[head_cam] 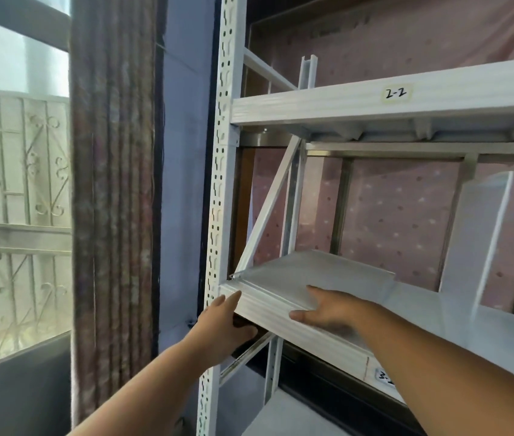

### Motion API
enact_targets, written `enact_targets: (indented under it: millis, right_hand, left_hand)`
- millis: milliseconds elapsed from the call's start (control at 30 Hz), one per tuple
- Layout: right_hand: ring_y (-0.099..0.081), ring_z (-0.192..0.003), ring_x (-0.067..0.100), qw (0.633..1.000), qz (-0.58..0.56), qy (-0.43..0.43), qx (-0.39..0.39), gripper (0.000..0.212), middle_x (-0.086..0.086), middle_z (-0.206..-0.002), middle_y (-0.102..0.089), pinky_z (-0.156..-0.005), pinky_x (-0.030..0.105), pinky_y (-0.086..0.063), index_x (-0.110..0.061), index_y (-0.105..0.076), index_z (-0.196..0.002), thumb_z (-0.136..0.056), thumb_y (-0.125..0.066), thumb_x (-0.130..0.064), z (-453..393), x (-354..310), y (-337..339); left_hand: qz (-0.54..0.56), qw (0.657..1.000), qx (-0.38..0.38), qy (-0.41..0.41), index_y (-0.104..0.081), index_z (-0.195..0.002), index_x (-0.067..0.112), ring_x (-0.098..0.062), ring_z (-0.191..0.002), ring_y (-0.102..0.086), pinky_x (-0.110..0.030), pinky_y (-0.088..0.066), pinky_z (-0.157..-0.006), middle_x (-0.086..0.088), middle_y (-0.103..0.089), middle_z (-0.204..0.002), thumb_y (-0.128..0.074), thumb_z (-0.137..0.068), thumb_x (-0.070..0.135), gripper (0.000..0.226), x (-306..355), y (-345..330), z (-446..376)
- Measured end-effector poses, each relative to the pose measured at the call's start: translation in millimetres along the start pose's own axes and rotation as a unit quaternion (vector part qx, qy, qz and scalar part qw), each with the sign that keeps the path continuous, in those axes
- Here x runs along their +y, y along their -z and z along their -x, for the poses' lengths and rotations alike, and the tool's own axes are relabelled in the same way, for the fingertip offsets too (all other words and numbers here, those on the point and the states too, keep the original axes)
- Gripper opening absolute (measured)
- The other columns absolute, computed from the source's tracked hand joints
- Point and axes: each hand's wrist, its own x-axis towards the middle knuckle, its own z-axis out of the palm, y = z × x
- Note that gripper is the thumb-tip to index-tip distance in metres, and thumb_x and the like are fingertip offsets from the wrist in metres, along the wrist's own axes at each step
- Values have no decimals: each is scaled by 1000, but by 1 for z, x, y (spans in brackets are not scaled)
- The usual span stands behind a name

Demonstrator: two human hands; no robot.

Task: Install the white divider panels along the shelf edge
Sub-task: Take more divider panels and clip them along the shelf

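A white panel (306, 278) lies flat at the left end of the middle shelf (485, 335) of a white metal rack. My left hand (227, 325) grips the shelf's front left corner, thumb on top of the front beam and fingers under it. My right hand (324, 309) rests palm down on the flat panel near its front edge, fingers spread. A second white divider panel (475, 231) stands upright, leaning, further right on the same shelf. A short white channel piece (308, 72) stands on the upper shelf.
The perforated white upright (221, 184) rises at the rack's left front corner, with a diagonal brace (268, 209) behind it. The upper shelf beam (375, 102) carries a "2-2" label. A curtain (114, 184) and a window with a grille (20, 199) are to the left.
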Motion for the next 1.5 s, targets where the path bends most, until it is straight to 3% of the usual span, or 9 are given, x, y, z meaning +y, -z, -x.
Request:
enact_targets:
  millis: [133,300,400,600,667,800,1033,1267,1500]
  right_hand:
    - [-38,-147,29,998,66,12,-7,125,1,-168,-32,-116,40,-35,-31,-17,-165,-64,-68,-86,18,-3,-1]
    - [-54,-131,28,992,107,56,45,93,3,-154,-51,-95,36,-47,-35,-30,-160,-80,-67,-65,45,-13,-4]
    - [-56,-126,28,990,85,84,70,91,4,-152,-53,-82,32,-42,-41,-22,-162,-82,-62,-59,68,-14,-9]
    - [-61,-96,21,978,38,133,154,87,3,-135,-63,-64,26,-41,-48,-17,-161,-85,-59,-53,124,-8,-8]
    - [-62,-109,21,973,3,154,169,86,-1,-145,-59,-74,26,-45,-48,-18,-161,-84,-58,-53,144,-3,-7]
    - [-51,-136,20,963,-84,185,175,89,-5,-161,-45,-103,32,-45,-43,-24,-162,-83,-63,-55,175,5,-6]
    - [-31,-151,15,945,-240,190,112,89,-10,-170,-25,-109,25,-31,-49,-33,-158,-83,-80,-49,211,15,-6]
    - [-46,-135,3,915,-330,200,117,89,-20,-156,-44,-97,8,-40,-68,-28,-149,-91,-79,-27,248,14,-19]
    - [-47,-122,-22,892,-385,202,125,92,-33,-147,-39,-101,11,-46,-65,-26,-152,-94,-75,-12,279,-5,-30]
  left_hand:
    - [27,1000,-11,13,-16,-173,27,-30,-159,-37,-42,-37,-125,-5,-27,-177,-70,-96,52,97,8,-3,0]
    - [123,990,-11,67,-21,-172,21,-34,-147,-50,-44,-51,-114,-13,-39,-171,-73,-93,59,102,31,-14,7]
    - [329,934,8,140,-29,-168,19,-37,-123,-62,-51,-64,-98,-19,-50,-160,-83,-88,52,102,51,-12,24]
    - [577,809,11,116,-21,-166,47,-53,-137,-56,-69,-59,-99,-22,-39,-168,-84,-93,24,100,81,-10,84]
    - [603,793,7,85,-13,-165,58,-54,-138,-54,-69,-61,-94,-18,-37,-170,-82,-94,14,108,98,-11,107]
    - [617,786,32,29,-23,-161,58,-52,-133,-61,-71,-58,-99,-12,-43,-166,-79,-94,5,103,132,-8,136]
    - [574,814,61,-66,-42,-153,55,-45,-126,-70,-75,-57,-97,-19,-66,-145,-75,-94,-6,91,173,5,168]
    - [500,854,21,-144,-35,-159,60,-40,-128,-69,-71,-62,-91,-16,-67,-141,-72,-96,-4,97,187,5,188]
    - [477,860,-29,-180,-30,-153,75,-34,-131,-68,-67,-65,-88,-4,-63,-150,-75,-98,1,102,194,23,205]
